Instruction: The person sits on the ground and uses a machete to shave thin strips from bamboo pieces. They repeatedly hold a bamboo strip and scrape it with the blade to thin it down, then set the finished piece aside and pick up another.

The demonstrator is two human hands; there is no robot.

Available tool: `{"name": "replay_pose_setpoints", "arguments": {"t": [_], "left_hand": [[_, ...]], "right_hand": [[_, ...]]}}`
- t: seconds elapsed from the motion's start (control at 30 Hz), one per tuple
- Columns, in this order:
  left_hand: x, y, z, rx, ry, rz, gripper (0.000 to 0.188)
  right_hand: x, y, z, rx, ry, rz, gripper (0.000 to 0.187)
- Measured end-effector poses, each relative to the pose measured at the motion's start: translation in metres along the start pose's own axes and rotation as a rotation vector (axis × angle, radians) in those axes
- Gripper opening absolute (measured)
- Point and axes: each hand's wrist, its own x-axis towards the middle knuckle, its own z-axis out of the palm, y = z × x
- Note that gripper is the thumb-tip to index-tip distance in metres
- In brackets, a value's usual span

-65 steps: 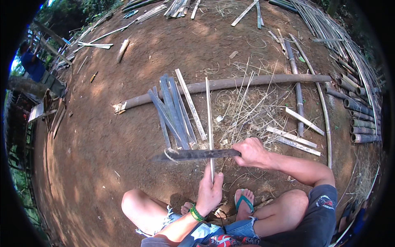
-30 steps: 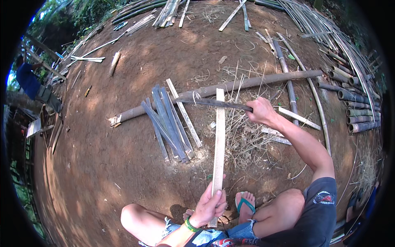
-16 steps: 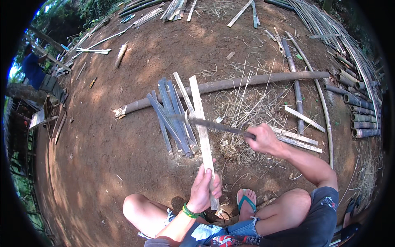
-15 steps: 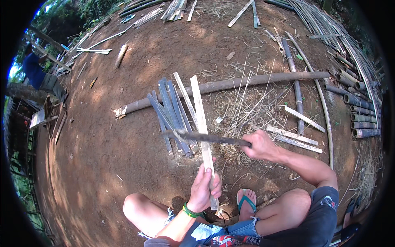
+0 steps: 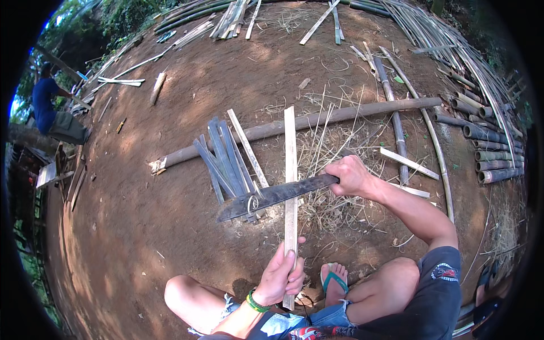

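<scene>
My left hand point(image 5: 281, 274) is wrapped round the lower part of a pale bamboo strip point(image 5: 290, 147), which points away from me. My right hand point(image 5: 348, 177) grips the handle of a machete point(image 5: 277, 194). Its dark blade lies across the strip, above my left hand, with the tip toward the left. A curled shaving point(image 5: 253, 203) hangs at the blade near its tip. Just beyond the blade, several dark-skinned bamboo strips point(image 5: 218, 164) lean on a wooden pole point(image 5: 351, 113), beside one pale strip point(image 5: 247, 147).
Thin shavings point(image 5: 334, 207) litter the ground right of the strips. Bamboo poles point(image 5: 391, 107) cross the long one. Thick bamboo pieces point(image 5: 498, 156) are stacked at the far right. A person in blue point(image 5: 48, 105) stands at the far left. My sandalled foot point(image 5: 334, 280) is near my left hand.
The held strip's far end has swung right, so it stands straighter in view. The machete blade has turned to show its flat side, its tip lower and nearer me.
</scene>
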Motion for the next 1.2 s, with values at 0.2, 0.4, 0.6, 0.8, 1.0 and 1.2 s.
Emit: {"name": "replay_pose_setpoints", "arguments": {"t": [0.2, 0.4, 0.6, 0.8, 1.0, 1.2], "left_hand": [[-0.013, -0.014, 0.004, -0.02, -0.11, -0.084, 0.04], [-0.007, -0.016, -0.006, -0.058, 0.005, -0.031, 0.033], [0.017, -0.012, -0.01, -0.1, 0.119, -0.019, 0.041], [0.021, -0.011, -0.013, -0.051, 0.187, -0.015, 0.042], [0.002, -0.027, -0.001, 0.025, 0.096, -0.072, 0.041], [0.004, -0.038, -0.01, 0.166, -0.027, 0.005, 0.039]], "right_hand": [[0.025, 0.079, -0.048, -0.135, 0.129, 0.487, 0.024], [0.002, 0.066, -0.049, 0.001, 0.223, 0.698, 0.027], [-0.029, -0.041, 0.015, 0.248, -0.1, 0.318, 0.013], [-0.029, -0.095, 0.024, 0.161, -0.171, 0.023, 0.013], [0.001, 0.011, -0.005, -0.016, -0.069, 0.3, 0.017], [0.019, 0.069, -0.063, -0.095, 0.214, 0.641, 0.028]]}}
